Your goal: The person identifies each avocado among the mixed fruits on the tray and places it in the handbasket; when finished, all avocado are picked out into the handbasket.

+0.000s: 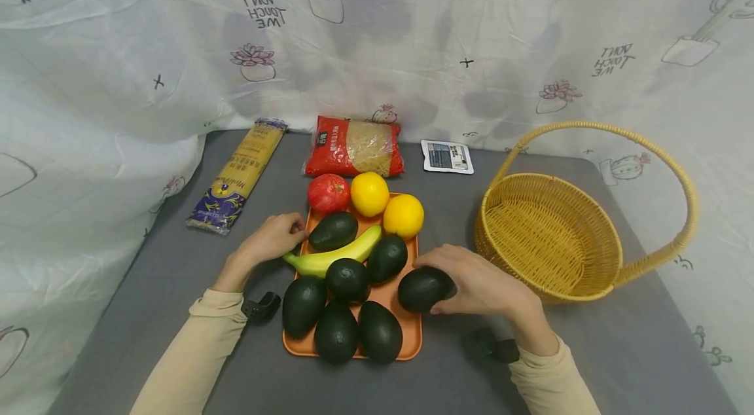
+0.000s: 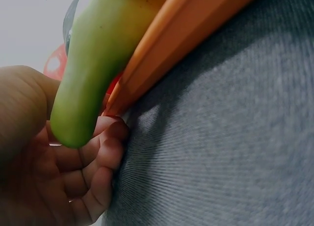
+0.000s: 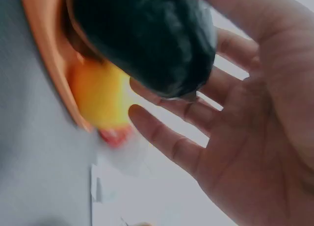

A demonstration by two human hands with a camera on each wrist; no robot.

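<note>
My right hand (image 1: 477, 281) grips a dark green avocado (image 1: 427, 289) over the right edge of the orange tray (image 1: 410, 340), thumb on the near side. In the right wrist view the fingers (image 3: 169, 138) spread around the avocado (image 3: 147, 39). At the tray's left rim, my left hand (image 1: 273, 236) pinches the edge, its fingers (image 2: 110, 150) curled against the tray (image 2: 157, 49) beneath the green end of a banana (image 2: 81, 103). On the tray lie the banana (image 1: 336, 258), several more avocados (image 1: 337, 333), two yellow round fruits (image 1: 403, 216) and a red pomegranate (image 1: 328, 194).
A yellow wicker basket (image 1: 480, 232) with a tall handle stands right of the tray. Behind the tray lie a red bag of pasta (image 1: 353, 146) and a small white packet (image 1: 447, 157). A long pasta packet (image 1: 238, 176) lies at left. A patterned curtain (image 1: 377, 42) hangs behind.
</note>
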